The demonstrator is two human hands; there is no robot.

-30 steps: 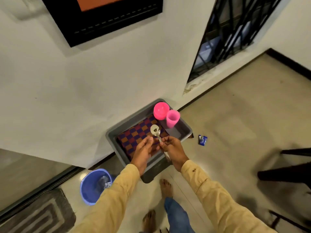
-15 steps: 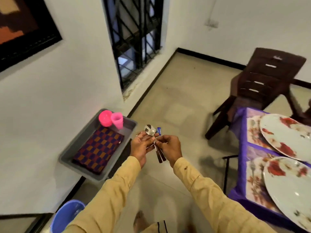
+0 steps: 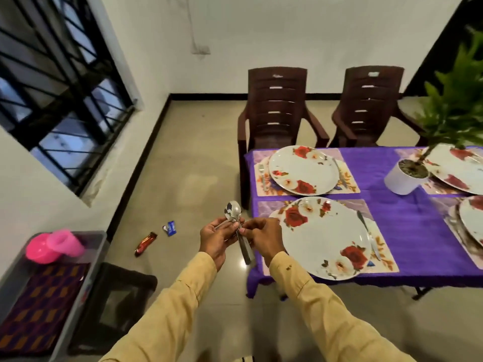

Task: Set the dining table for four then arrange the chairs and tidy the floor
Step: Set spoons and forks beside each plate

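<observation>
- Dining table [image 3: 407, 231]: purple cloth, fills the right half of the view, with floral placemats [image 3: 386, 259] laid on it.
- First chair [image 3: 277, 105] stands at the table's far side by the left corner. Second chair [image 3: 368, 105] is just beside it. Both are brown plastic and face the table.
- Grey tub [image 3: 96, 235], lower left by the wall, holds a checked cloth [image 3: 39, 304], a pink bowl [image 3: 39, 250] and a pink cup [image 3: 66, 242]. Bowl and cup touch.
- Near plate [image 3: 324, 239] and far plate [image 3: 303, 169] each sit on a placemat. We note two more plates cut off by the right edge.
- A knife [image 3: 368, 233] lies at the near plate's right rim.
- White pot plant [image 3: 402, 180] stands on the cloth between the plates.
- Left hand [image 3: 218, 236] and right hand [image 3: 264, 237] are close together above the floor, just left of the table's near corner. Both have fingers curled around the cutlery bundle [image 3: 245, 250].
- The bundle has one spoon bowl up and handles hanging down. We cannot count the pieces.
- Red wrapper [image 3: 145, 243] and blue wrapper [image 3: 170, 228] lie on the floor, near each other, between tub and hands.
</observation>
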